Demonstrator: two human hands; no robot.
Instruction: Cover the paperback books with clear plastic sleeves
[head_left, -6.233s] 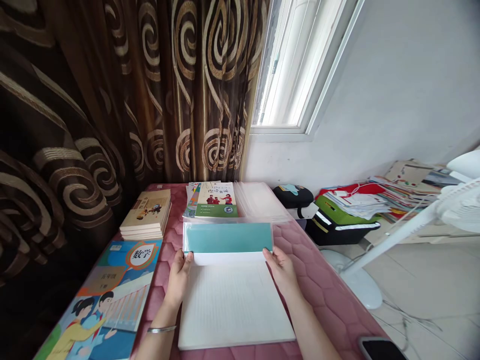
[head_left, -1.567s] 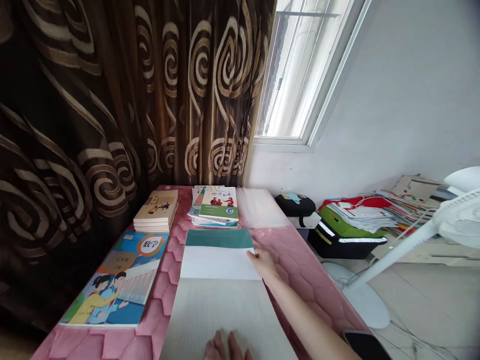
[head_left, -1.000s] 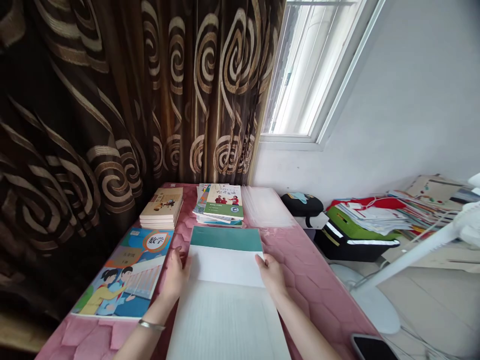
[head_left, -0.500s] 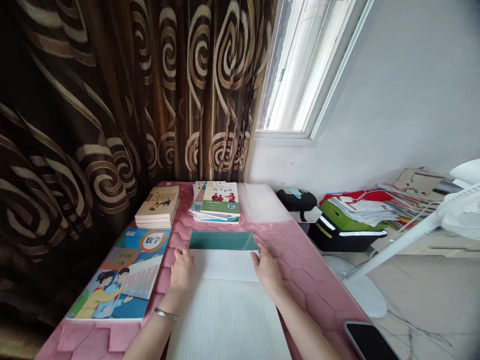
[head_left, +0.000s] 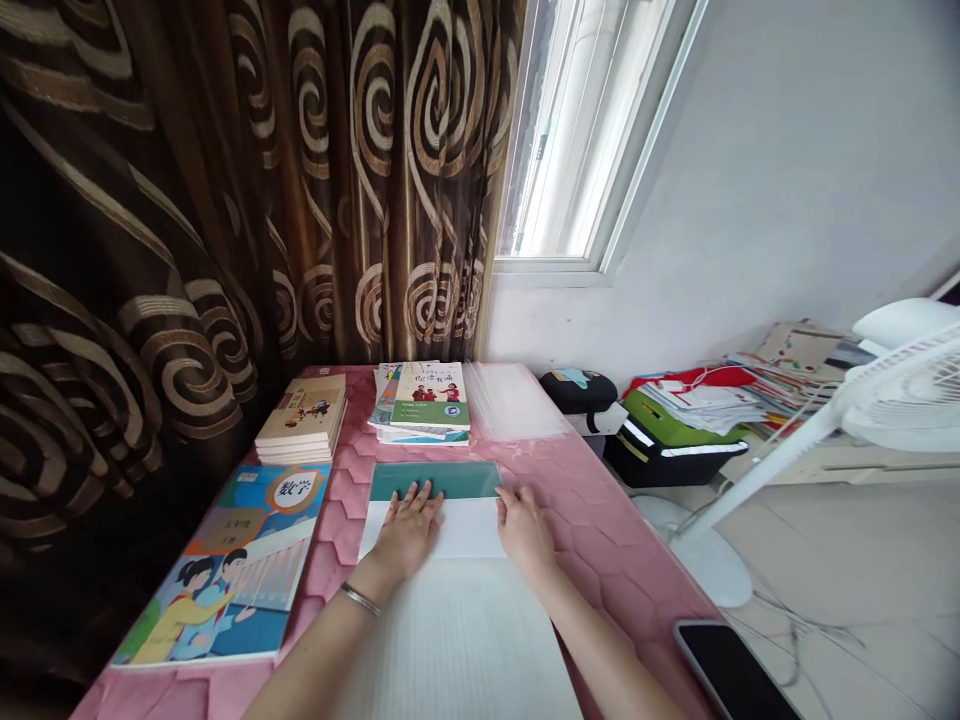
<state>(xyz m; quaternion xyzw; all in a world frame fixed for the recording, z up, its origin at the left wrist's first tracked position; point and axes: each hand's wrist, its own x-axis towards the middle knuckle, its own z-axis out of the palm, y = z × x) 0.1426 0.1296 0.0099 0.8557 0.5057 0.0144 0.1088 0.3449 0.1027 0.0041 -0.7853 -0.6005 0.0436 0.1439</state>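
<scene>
A book with a green strip (head_left: 469, 480) across its far end lies in front of me, with a white band below the green. A translucent plastic book cover (head_left: 465, 640) stretches from the white band toward my body. My left hand (head_left: 409, 525) rests flat on the green and white part, fingers spread, a silver bangle on its wrist. At the right edge of the book, my right hand (head_left: 525, 525) has its fingers curled, with thumb and forefinger pinching the edge. What lies under the right fingers is partly hidden.
A blue maths textbook (head_left: 232, 570) and a stack of tan books (head_left: 304, 415) lie on the left. Mixed books (head_left: 427, 400) and clear plastic covers (head_left: 517, 405) are at the back. A phone (head_left: 735, 670) lies near the right edge; a white fan (head_left: 795, 450) stands beyond.
My left hand has moved right from the book's left edge and now lies flat on its top. My right hand stays at the right edge. The view has shifted slightly.
</scene>
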